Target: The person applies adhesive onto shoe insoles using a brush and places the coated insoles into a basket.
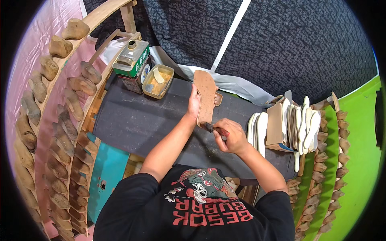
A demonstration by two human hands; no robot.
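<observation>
My left hand (194, 103) grips a brown shoe sole (206, 93) by its left edge, holding it raised over the dark table. Behind the sole's right edge shows a small brown piece (218, 99), too hidden to name. My right hand (233, 137) is closed round the red handle of a short brush (220, 131). The brush's dark end touches the sole's near, narrower end. Beyond my left hand, a rectangular tub (173, 75) holds yellowish residue and a pale flat spreader (158, 75).
A green and silver metal can (130, 64) stands beside the tub. At the table's right lie white sole-shaped pieces (261, 130) and an open carton (274, 128) of more. Wooden shoe lasts (74, 108) fill curved racks on both sides. Dark patterned cloth (297, 48) hangs behind the table (132, 116).
</observation>
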